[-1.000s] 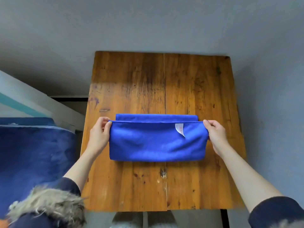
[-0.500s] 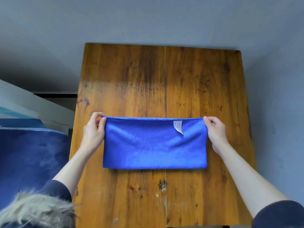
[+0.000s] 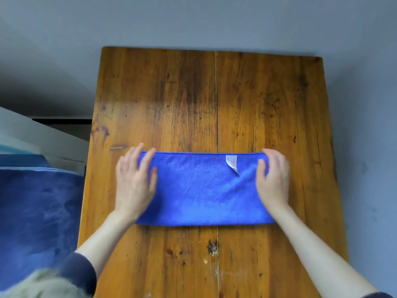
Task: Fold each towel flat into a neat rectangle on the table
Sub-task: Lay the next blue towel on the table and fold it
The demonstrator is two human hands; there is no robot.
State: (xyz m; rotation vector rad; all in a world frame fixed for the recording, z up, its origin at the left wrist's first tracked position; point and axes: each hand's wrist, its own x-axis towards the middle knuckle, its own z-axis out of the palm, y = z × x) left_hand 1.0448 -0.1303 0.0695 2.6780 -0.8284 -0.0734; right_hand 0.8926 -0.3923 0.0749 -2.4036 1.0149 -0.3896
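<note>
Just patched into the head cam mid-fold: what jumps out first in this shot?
A bright blue towel, folded into a long flat rectangle, lies across the near middle of the worn wooden table. The left hand and right hand rest flat on its two ends, fingers straight. A small white tag sticks out near the towel's far edge, toward the right hand.

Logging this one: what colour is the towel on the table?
The towel is solid bright blue, with a small white label; head view.
</note>
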